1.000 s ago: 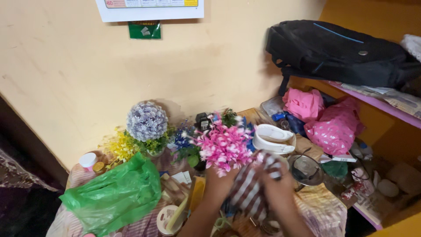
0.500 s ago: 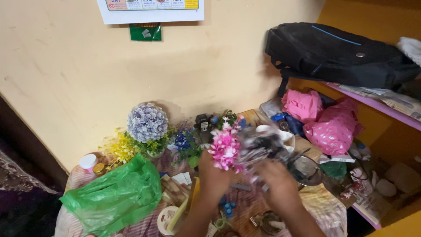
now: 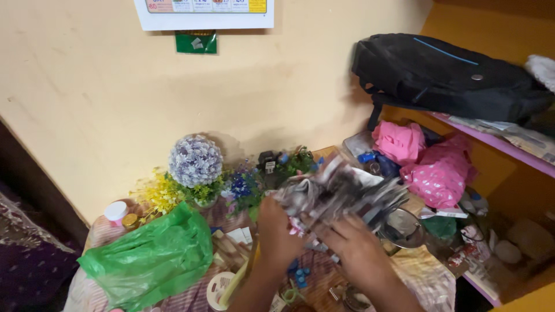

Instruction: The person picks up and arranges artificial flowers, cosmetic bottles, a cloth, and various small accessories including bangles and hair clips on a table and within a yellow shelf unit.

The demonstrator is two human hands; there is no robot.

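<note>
One black backpack [image 3: 445, 72] fills the upper right of the frame, lying on a purple-edged shelf [image 3: 509, 144], with pink polka-dot plastic bags [image 3: 430, 162] heaped below it. At lower left a crumpled green plastic bag [image 3: 147, 257] lies on the cluttered table [image 3: 422, 277]. In the lower centre, the left hand [image 3: 274, 228] and the right hand [image 3: 352, 245] both grip a striped cloth [image 3: 341, 193], blurred in the view and bunched over a bunch of pink artificial flowers [image 3: 296, 226], of which only a few petals show just beside the left hand; the left fingers are closed around the bundle from below, the right hand clasps the cloth's lower edge. Left of centre, against the wall, stand a lilac flower ball [image 3: 195, 160], yellow artificial flowers [image 3: 157, 193] and blue artificial flowers [image 3: 243, 185]. A metal bowl [image 3: 402, 228] sits just right of the cloth. A small white-lidded jar [image 3: 117, 212] stands at the table's left edge.
</note>
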